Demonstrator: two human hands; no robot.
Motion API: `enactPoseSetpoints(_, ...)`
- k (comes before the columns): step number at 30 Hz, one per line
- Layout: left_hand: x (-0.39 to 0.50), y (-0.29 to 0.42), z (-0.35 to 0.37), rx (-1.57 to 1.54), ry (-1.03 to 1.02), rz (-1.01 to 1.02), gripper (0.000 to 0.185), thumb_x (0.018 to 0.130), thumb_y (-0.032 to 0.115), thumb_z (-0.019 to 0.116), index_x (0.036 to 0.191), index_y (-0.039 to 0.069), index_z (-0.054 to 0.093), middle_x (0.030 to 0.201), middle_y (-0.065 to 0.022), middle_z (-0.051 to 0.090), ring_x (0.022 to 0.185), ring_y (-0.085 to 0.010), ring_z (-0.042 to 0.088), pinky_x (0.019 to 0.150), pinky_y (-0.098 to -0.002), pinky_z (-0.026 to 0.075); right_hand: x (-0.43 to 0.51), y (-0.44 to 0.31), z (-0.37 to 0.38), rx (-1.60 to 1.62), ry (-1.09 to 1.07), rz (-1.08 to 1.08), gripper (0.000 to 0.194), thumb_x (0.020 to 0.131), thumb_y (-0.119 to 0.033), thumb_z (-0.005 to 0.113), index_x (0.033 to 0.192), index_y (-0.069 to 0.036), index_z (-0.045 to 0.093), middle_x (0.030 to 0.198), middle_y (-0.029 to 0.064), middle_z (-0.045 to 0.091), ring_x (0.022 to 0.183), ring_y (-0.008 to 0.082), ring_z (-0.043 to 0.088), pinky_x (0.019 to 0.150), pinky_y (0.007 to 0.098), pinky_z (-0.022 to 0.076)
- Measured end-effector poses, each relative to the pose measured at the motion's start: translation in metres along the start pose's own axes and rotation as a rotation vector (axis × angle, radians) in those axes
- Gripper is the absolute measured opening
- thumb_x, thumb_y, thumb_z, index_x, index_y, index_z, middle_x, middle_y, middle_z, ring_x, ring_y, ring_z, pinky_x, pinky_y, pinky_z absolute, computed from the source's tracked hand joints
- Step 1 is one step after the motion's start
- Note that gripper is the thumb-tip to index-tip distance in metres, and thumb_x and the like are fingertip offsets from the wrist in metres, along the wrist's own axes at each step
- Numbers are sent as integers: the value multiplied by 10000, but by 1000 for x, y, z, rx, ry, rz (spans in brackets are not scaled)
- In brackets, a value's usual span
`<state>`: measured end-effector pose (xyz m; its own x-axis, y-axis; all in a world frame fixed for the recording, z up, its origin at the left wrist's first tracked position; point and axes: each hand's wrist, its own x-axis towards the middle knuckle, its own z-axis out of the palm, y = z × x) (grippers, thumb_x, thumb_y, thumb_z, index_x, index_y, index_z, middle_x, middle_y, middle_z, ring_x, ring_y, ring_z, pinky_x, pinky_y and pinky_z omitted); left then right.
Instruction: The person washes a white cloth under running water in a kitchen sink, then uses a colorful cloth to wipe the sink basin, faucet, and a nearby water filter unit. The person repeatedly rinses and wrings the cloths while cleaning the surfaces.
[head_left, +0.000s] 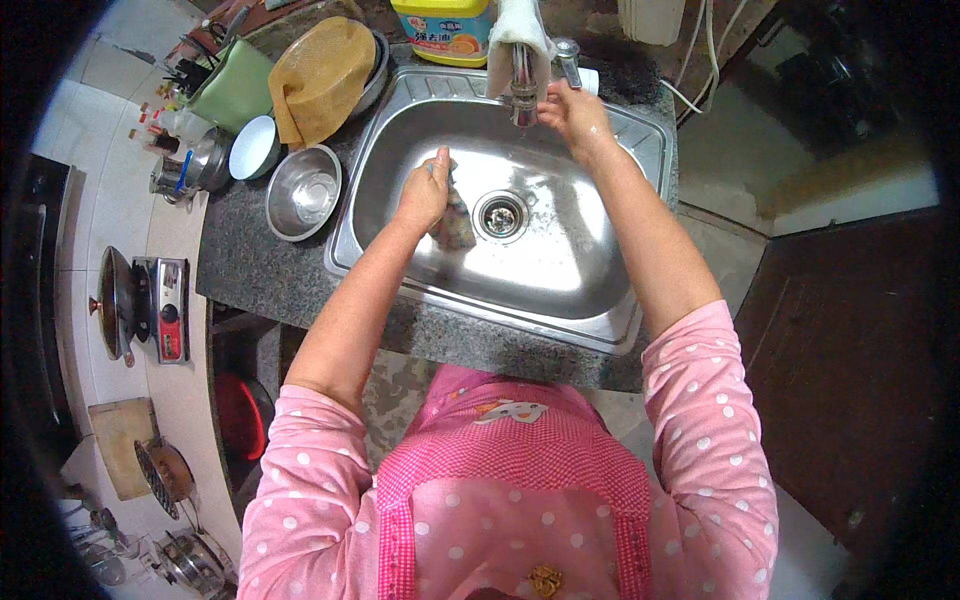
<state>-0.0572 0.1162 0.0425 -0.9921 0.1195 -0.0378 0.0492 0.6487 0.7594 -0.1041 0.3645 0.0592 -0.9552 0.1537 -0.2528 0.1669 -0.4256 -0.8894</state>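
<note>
My left hand (426, 189) is over the left half of a stainless steel sink (360, 225), thumb up. Its fingers are closed around a small greyish cloth (453, 177), mostly hidden by the hand; whether it is a rag or a scrubber is unclear. Wet and with fingers apart, my right hand (576, 120) is just right of the metal faucet spout (523, 105), below the lever handle (568, 64). I see nothing in that hand. A white cloth (517, 26) is wrapped around the upper faucet. The drain strainer (500, 217) sits in the basin floor.
Left of the sink stand a steel bowl (304, 193), a white bowl (253, 148) and a brown cloth-like cover (322, 79) over a basin. Behind is a yellow-lidded detergent jug (442, 34). White cables (709, 60) hang at back right. A portable stove (171, 311) is farther left.
</note>
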Motion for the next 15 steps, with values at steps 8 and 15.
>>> enactPoseSetpoints(8, 5, 2, 13, -45, -130, -55, 578, 948, 478, 329, 921, -20, 621, 816, -185, 611, 783, -280, 582, 729, -367, 442, 15, -11, -49, -704, 89, -167, 264, 898, -298, 480, 936, -70, 608, 820, 2, 647, 660, 84, 564, 582, 240, 412)
enactPoseSetpoints(15, 11, 30, 32, -705, -288, -377, 634, 909, 586, 337, 1072, 11, 547, 990, -115, 600, 928, -244, 570, 846, -399, 431, -5, -12, 2, -100, -35, -2, 317, 909, -341, 504, 942, -31, 559, 822, 70, 615, 643, 130, 580, 552, 263, 475)
